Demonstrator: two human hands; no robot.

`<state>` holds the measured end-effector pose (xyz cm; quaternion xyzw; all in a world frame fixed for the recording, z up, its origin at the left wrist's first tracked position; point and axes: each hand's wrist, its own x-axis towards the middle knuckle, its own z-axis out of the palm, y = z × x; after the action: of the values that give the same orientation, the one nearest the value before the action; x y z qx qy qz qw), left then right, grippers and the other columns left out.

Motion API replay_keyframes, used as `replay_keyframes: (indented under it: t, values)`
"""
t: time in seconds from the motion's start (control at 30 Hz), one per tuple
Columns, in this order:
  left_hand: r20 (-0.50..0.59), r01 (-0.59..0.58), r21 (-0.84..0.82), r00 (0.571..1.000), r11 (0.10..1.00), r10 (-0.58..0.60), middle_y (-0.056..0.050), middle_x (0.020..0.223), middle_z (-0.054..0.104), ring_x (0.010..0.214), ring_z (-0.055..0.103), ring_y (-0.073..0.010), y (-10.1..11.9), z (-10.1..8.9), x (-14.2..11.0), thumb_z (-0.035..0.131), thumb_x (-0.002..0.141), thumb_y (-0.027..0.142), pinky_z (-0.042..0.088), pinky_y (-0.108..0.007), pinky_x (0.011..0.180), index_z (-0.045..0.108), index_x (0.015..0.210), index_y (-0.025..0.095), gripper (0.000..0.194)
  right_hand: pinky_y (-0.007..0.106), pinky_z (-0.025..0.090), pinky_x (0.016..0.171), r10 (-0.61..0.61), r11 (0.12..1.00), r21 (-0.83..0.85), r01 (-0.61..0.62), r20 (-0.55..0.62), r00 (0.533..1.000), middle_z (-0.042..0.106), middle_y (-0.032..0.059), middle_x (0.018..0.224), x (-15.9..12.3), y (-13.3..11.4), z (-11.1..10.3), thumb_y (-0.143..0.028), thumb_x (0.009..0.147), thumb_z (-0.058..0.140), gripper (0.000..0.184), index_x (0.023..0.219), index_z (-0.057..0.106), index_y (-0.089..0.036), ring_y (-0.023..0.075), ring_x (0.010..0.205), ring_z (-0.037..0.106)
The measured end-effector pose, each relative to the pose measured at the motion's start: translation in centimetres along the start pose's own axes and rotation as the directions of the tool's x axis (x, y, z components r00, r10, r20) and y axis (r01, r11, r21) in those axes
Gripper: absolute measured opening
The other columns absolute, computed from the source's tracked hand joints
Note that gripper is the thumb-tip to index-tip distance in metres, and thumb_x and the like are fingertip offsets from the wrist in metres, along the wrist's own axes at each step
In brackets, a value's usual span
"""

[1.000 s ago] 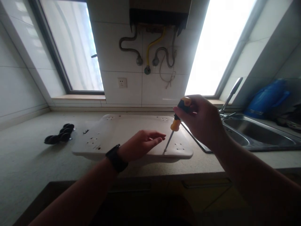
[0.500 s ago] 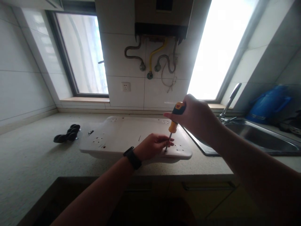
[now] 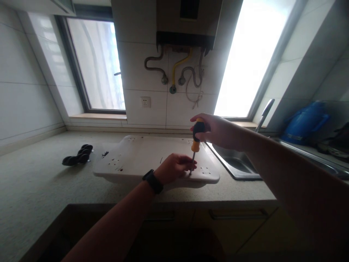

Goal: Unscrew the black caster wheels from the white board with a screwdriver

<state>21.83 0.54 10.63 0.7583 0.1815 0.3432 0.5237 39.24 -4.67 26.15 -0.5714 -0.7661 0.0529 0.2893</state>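
Note:
A screwdriver [image 3: 195, 145] with a yellow and dark handle stands nearly upright, its tip down at a hole near the front right edge of a white panel [image 3: 147, 153]. Wrapped round the handle is my right hand [image 3: 211, 129]. My left hand [image 3: 178, 165], below a black wristwatch, rests over the panel with its fingers closed around the lower part of the metal shaft. Whether those fingers also hold a screw at the tip is too small to tell. Small holes and dark screw spots dot the panel's corners.
Black caster wheels [image 3: 79, 155] lie on the speckled countertop [image 3: 40, 174] to the left, near a small dark pile of screws [image 3: 105, 154]. A metal sink [image 3: 234, 163] with a faucet [image 3: 265, 112] and a blue jug [image 3: 305, 122] are at the right. A water heater [image 3: 188, 22] hangs above.
My right hand has turned around the screwdriver's handle and shifted slightly left. The screwdriver stands a little more upright. My left hand has stayed at the shaft.

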Motion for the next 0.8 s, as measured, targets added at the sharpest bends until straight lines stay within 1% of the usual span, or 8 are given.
replay_keyframes:
  t: [0.1,0.17,0.23,0.37,0.53,0.6,0.7,0.8]
  values:
    - [-0.032,0.010,0.013,0.999,1.000,-0.010,-0.011,0.098,0.079,0.094,0.074,-0.0226,-0.2,0.2,0.1,0.071,0.088,0.033,0.055,-0.037,0.089,0.077,0.106,0.014,0.027,0.033,0.049,0.053,0.033,0.998,-0.048,-0.036,-0.061,0.998,0.073,0.0054,0.082,0.0,-0.4,0.4,-0.051,0.082,0.066,0.047,0.118,0.063,-0.021,0.0187,0.064,0.065]
    - [-0.056,0.005,0.042,0.998,0.999,-0.002,-0.010,0.095,0.079,0.091,0.074,-0.0220,-0.2,0.2,0.1,0.073,0.087,0.033,0.055,-0.036,0.088,0.078,0.102,0.014,0.024,0.032,0.048,0.050,0.035,0.999,-0.035,-0.038,-0.100,0.994,0.071,0.0047,0.080,0.0,-0.4,0.5,-0.054,0.078,0.071,0.048,0.112,0.065,-0.021,0.0173,0.059,0.063]
    - [-0.094,-0.002,0.079,0.995,0.997,0.009,-0.010,0.093,0.079,0.085,0.073,-0.0208,-0.1,0.3,0.2,0.075,0.085,0.033,0.055,-0.034,0.084,0.079,0.096,0.014,0.022,0.033,0.052,0.053,0.042,0.999,0.031,-0.038,-0.134,0.990,0.073,0.0063,0.087,0.1,-0.3,0.6,-0.047,0.074,0.076,0.048,0.112,0.066,-0.020,0.0180,0.063,0.065]
    - [-0.139,0.002,0.108,0.990,0.994,0.013,-0.009,0.085,0.078,0.078,0.071,-0.0192,0.0,0.4,0.3,0.077,0.083,0.035,0.054,-0.032,0.076,0.078,0.090,0.013,0.022,0.037,0.058,0.071,-0.004,0.994,0.111,0.021,-0.151,0.988,0.074,0.0101,0.106,-0.1,-0.1,0.5,-0.032,0.075,0.074,0.049,0.121,0.064,-0.019,0.0226,0.089,0.070]
    - [-0.194,0.016,0.183,0.981,0.983,0.020,-0.007,0.082,0.077,0.075,0.071,-0.0191,0.3,1.0,0.3,0.080,0.080,0.039,0.054,-0.032,0.072,0.076,0.087,0.014,0.026,0.035,0.052,0.058,0.021,0.995,0.099,-0.010,-0.109,0.994,0.070,0.0031,0.083,-0.2,0.2,0.8,-0.050,0.074,0.077,0.051,0.117,0.065,-0.024,0.0185,0.068,0.064]
    - [-0.210,0.009,0.203,0.977,0.979,0.035,-0.007,0.084,0.078,0.077,0.072,-0.0199,0.3,1.0,0.3,0.081,0.079,0.042,0.054,-0.032,0.073,0.077,0.088,0.014,0.029,0.036,0.053,0.062,0.023,0.995,0.096,-0.009,-0.144,0.989,0.069,0.0020,0.083,-0.1,0.6,1.0,-0.047,0.071,0.080,0.057,0.121,0.063,-0.026,0.0188,0.070,0.064]
    - [-0.155,-0.023,0.158,0.987,0.987,0.048,-0.010,0.100,0.079,0.089,0.073,-0.0221,0.1,0.6,0.2,0.081,0.079,0.042,0.055,-0.035,0.083,0.077,0.102,0.015,0.035,0.040,0.059,0.079,0.030,0.965,0.260,0.014,-0.162,0.986,0.072,0.0060,0.101,0.0,1.3,1.3,-0.035,0.068,0.082,0.068,0.131,0.055,-0.025,0.0222,0.088,0.070]
    - [-0.002,-0.045,0.092,0.999,0.995,0.045,-0.013,0.115,0.076,0.100,0.072,-0.0226,-0.3,-0.1,0.0,0.072,0.089,0.036,0.054,-0.036,0.090,0.073,0.121,0.016,0.038,0.043,0.060,0.089,0.004,0.915,0.401,0.040,-0.108,0.994,0.070,0.0092,0.117,-0.2,1.7,1.4,-0.029,0.072,0.077,0.058,0.125,0.055,-0.024,0.0246,0.103,0.070]
